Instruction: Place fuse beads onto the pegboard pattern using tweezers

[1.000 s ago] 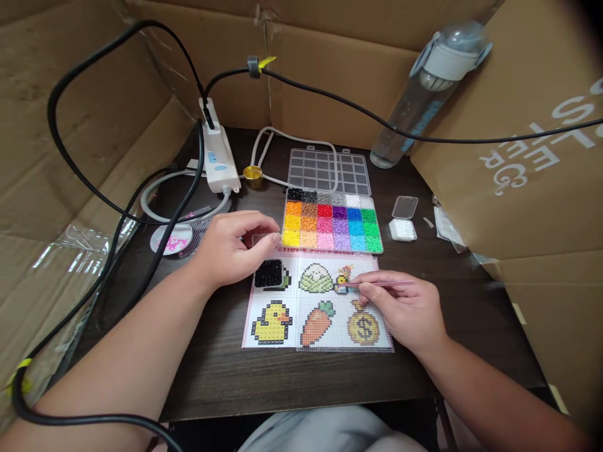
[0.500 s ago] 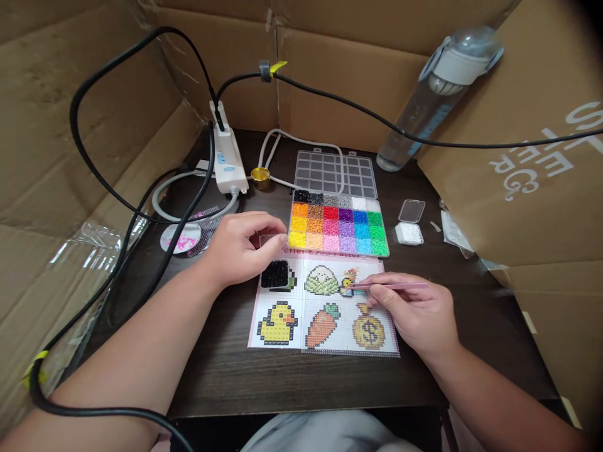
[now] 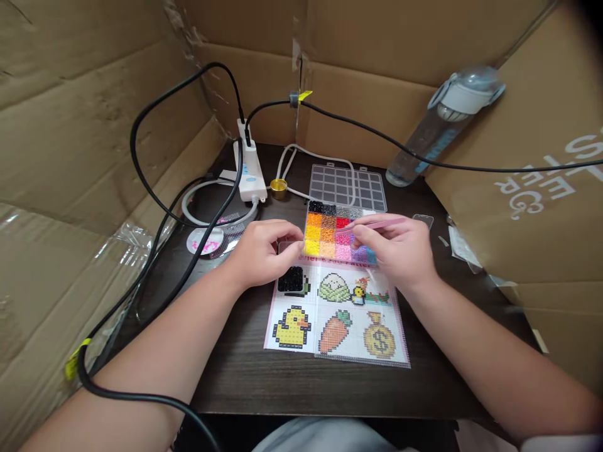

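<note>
On the dark tabletop (image 3: 264, 395), clamped tweezers (image 3: 384, 223) in right hand (image 3: 400, 251) over bead case (image 3: 321, 233); curled left hand (image 3: 266, 254) beside case, grip indeterminable. Apparently beaded part of pattern sheet (image 3: 357, 342) in front; could not determine remainder.

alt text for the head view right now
The right hand holds pink tweezers over a bead box; the left hand is at its left edge. In front, a tray of black beads covers part of a pattern sheet.
</note>
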Available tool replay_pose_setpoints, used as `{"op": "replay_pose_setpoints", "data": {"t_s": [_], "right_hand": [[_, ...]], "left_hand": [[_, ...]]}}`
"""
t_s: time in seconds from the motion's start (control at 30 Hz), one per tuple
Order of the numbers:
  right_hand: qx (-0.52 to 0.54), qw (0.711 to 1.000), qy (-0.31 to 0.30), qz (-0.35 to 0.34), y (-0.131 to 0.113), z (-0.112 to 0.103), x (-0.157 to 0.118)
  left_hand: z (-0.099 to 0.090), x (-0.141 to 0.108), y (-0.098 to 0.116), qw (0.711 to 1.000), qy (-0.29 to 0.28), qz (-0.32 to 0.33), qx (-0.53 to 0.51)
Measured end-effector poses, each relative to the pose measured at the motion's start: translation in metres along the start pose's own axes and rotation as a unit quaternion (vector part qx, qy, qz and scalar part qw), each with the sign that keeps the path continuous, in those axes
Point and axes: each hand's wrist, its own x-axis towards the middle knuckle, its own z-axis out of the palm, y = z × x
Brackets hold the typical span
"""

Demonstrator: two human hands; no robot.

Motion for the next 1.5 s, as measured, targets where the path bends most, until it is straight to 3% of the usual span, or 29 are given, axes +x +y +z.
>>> {"op": "replay_pose_setpoints", "data": {"t_s": [0.1,0.23,1.5], "right_hand": [[0.009,0.999,-0.023,0.049,0.009,0.018,0.002],[0.023,0.996,-0.028,0.084,0.017,0.027,-0.004],[0.042,0.992,-0.001,0.119,0.019,0.033,-0.004]], "left_hand": [[0.001,0.000,-0.001,1.000,0.005,0.007,0.000],[0.000,0.000,-0.001,1.000,0.008,0.006,-0.001],[-0.001,0.001,0.002,1.000,0.001,-0.005,0.009]]}}
